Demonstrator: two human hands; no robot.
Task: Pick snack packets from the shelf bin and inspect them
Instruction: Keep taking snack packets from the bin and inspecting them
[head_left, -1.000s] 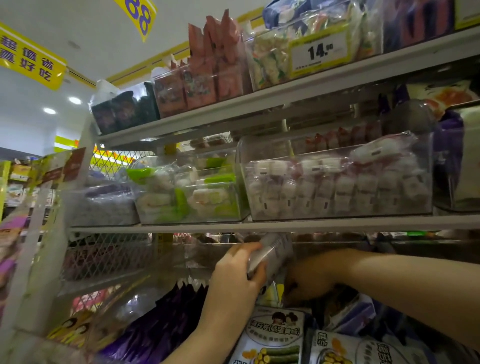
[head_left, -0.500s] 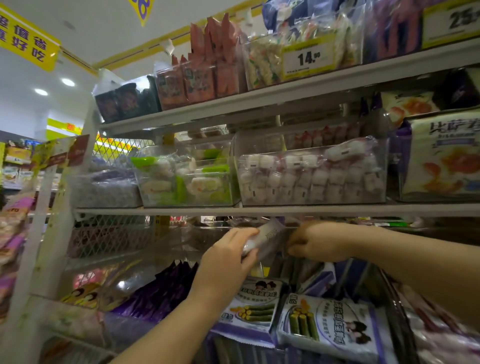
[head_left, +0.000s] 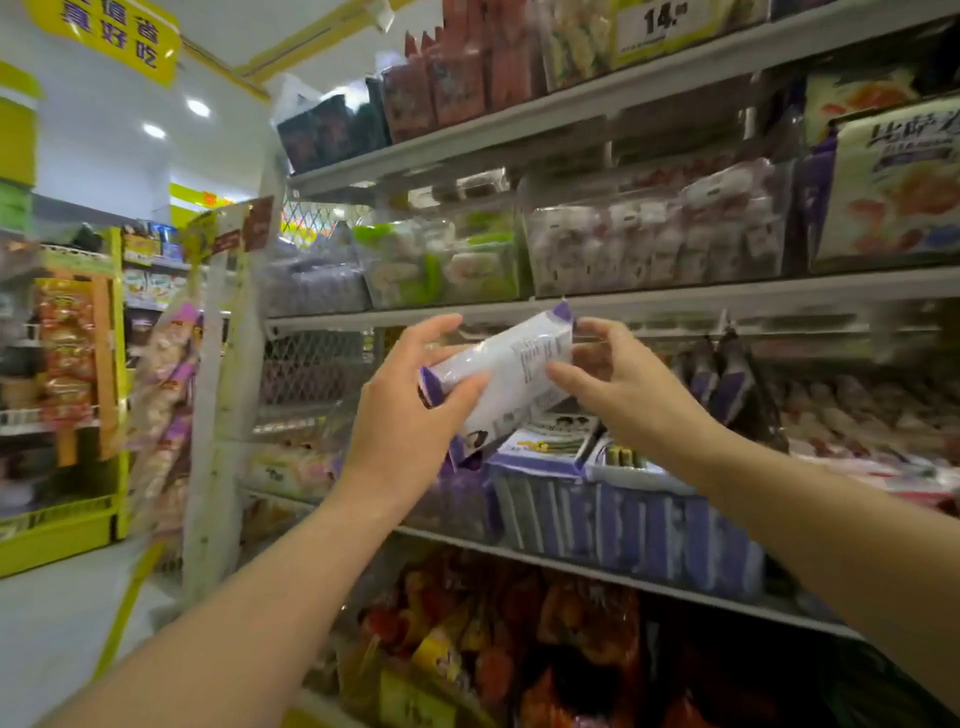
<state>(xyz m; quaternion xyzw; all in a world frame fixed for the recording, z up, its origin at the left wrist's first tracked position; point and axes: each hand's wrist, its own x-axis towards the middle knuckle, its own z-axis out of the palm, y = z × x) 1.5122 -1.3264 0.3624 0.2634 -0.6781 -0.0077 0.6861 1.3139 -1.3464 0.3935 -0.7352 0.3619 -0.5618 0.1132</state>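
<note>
L grip (head_left: 415, 415), R grip (head_left: 623, 384) hold packet (head_left: 509, 374); fwd of shelf edge (head_left: 727, 297).

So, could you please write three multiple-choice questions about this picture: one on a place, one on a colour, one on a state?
1. Where is the snack packet?
A. in the shelf bin
B. held up in front of the shelves
C. on the floor

2. What colour are its ends?
A. green
B. purple
C. red

3. What does the left hand do?
A. hangs idle
B. presses a shelf edge
C. grips the packet

Answers: 1 B, the left hand and the right hand hold it before the shelves; 2 B, both ends show purple; 3 C, thumb and fingers curl round its lower end.
</note>
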